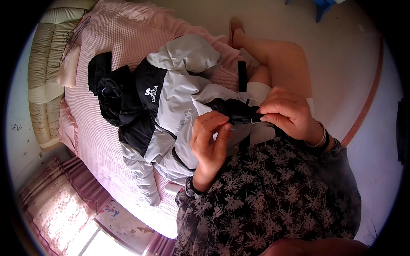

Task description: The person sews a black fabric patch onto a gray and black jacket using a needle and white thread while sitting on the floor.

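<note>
A grey and black puffer jacket [179,96] with a camel logo lies across the bed and the person's lap. My right hand [285,112] pinches the edge of a gathered black fabric part [237,110] of it between thumb and forefinger. At the other end of that part is my left hand [209,137], thumb and fingertips close together against the black fabric; whether they grip it or something thin is unclear. A fine pale line like thread runs by the right fingertips. A small light ring-like bit shows at the fabric edge beside the right thumb.
The bed has a pink quilted cover [105,134]. A white cylindrical object, possibly a thread spool [173,188], lies near the left forearm. A padded beige headboard [48,76] stands at the left. Part of a blue plastic stool [323,8] shows at the top right.
</note>
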The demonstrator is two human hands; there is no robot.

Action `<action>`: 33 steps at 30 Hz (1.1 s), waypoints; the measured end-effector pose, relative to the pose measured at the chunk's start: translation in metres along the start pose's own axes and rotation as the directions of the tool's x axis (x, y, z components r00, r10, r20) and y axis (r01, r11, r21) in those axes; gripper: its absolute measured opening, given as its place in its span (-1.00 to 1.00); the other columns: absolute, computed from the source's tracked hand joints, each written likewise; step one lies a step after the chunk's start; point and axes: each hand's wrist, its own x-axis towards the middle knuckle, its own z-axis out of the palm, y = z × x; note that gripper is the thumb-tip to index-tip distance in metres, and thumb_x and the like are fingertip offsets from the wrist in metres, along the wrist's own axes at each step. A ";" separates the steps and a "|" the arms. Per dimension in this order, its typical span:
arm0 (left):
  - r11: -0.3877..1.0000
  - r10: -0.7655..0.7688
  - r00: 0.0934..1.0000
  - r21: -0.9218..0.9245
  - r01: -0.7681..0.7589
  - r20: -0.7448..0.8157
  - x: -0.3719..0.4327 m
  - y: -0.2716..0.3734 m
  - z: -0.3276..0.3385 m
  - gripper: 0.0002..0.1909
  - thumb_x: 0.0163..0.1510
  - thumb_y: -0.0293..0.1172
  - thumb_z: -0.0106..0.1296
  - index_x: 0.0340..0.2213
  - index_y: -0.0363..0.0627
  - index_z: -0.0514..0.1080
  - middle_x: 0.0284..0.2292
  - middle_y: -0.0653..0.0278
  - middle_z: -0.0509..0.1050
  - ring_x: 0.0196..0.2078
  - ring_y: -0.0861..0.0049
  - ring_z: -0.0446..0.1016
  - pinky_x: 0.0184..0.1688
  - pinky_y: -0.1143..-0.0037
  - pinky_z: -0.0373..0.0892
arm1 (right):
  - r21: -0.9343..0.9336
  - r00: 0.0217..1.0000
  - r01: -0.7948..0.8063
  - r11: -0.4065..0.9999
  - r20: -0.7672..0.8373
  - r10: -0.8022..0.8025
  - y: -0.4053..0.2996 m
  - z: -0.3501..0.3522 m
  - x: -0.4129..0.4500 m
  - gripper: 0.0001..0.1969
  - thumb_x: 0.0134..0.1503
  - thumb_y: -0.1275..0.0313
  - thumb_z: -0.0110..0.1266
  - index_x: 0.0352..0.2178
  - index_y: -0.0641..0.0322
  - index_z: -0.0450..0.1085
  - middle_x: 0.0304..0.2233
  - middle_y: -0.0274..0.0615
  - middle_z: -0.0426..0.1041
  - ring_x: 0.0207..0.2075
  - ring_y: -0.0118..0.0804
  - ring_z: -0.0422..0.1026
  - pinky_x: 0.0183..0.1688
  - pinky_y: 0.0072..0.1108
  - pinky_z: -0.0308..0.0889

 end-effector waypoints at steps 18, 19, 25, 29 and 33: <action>0.981 -0.139 0.990 -0.130 0.143 0.038 -0.004 0.006 0.003 -0.91 0.01 -0.68 -0.08 -0.37 -0.38 0.30 -0.40 0.20 0.32 -0.61 0.64 0.34 -0.54 0.74 0.27 | -0.053 1.000 0.006 0.999 -0.019 -0.007 0.000 0.004 -0.002 -0.83 -0.15 0.58 0.18 -0.45 0.32 0.38 -0.58 -0.24 0.35 -0.53 -0.32 0.31 -0.44 -0.54 0.20; 0.981 -0.139 0.990 -0.129 0.143 0.038 -0.002 0.007 0.005 -0.91 0.01 -0.68 -0.08 -0.37 -0.38 0.30 -0.40 0.20 0.32 -0.61 0.64 0.34 -0.54 0.74 0.27 | -0.045 1.000 -0.003 0.999 -0.014 0.002 0.000 0.004 -0.002 -0.83 -0.15 0.58 0.18 -0.45 0.31 0.38 -0.59 -0.24 0.35 -0.53 -0.32 0.31 -0.45 -0.55 0.20; 0.974 -0.186 0.956 -0.088 0.211 0.225 0.001 0.009 0.004 -0.85 0.05 -0.52 -0.04 -0.33 -0.37 0.35 -0.41 0.23 0.28 -0.64 0.66 0.33 -0.57 0.79 0.23 | -0.028 0.999 -0.030 0.999 0.021 0.031 0.000 0.004 -0.005 -0.83 -0.16 0.60 0.18 -0.46 0.32 0.39 -0.56 -0.22 0.38 -0.53 -0.32 0.33 -0.50 -0.56 0.21; 0.872 -0.244 0.958 -0.398 0.285 0.152 -0.002 0.004 0.011 -0.78 -0.04 -0.52 0.07 -0.31 -0.34 0.38 -0.36 0.26 0.28 -0.59 0.66 0.33 -0.52 0.74 0.26 | -0.015 0.998 -0.050 0.999 0.029 0.051 -0.002 0.006 -0.005 -0.83 -0.16 0.59 0.18 -0.45 0.32 0.39 -0.57 -0.22 0.37 -0.54 -0.32 0.33 -0.51 -0.56 0.21; 0.955 -0.102 0.988 -0.266 0.129 0.112 0.003 0.006 0.017 -0.75 -0.14 -0.57 0.15 -0.33 -0.29 0.42 -0.37 0.31 0.30 -0.45 0.65 0.32 -0.40 0.69 0.25 | -0.039 0.998 -0.057 0.998 0.035 0.059 -0.004 0.006 -0.006 -0.83 -0.16 0.60 0.18 -0.45 0.32 0.39 -0.57 -0.22 0.37 -0.54 -0.31 0.33 -0.50 -0.55 0.21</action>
